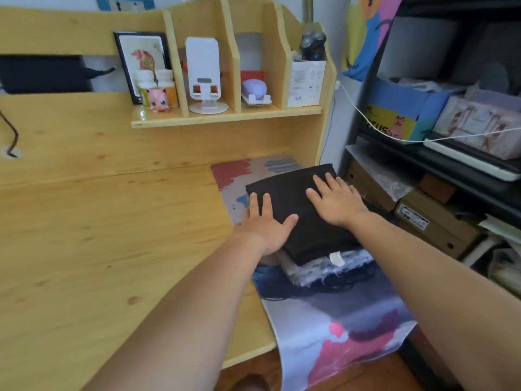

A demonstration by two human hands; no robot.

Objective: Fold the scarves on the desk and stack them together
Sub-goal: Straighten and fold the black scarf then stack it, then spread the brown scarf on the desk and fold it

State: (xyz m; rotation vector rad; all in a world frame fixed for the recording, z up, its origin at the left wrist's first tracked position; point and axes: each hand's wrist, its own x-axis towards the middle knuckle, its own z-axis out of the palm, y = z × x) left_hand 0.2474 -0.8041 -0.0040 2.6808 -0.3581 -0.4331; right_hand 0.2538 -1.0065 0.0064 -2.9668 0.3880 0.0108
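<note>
A pale wooden desk (112,221) with knots in its grain fills the left of the view, and a printed mat (324,320) in red, grey and blue covers its right end and hangs over the front edge. On that mat lies the folded black scarf (293,198), set on top of a folded white-and-grey scarf (324,268) whose fringe and small white tag show just below the heels of both palms. The left hand (265,221) lies flat with straight fingers on the black scarf's left edge; the right hand (335,201) presses flat on its right half, fingers spread and straight, gripping nothing. Beyond the fingertips rises a wooden shelf unit (225,117) holding a framed picture (143,60), a pink figurine (158,100), a white phone stand (204,74) and a white carton (306,83) whose print is too small to read. Right of the right hand's fingers stands a dark rack (439,165) with cardboard boxes, and a blue-and-yellow box (394,114) on it shows the letters "TUS" beside a cat drawing. A white cable (366,119) runs across it.
</note>
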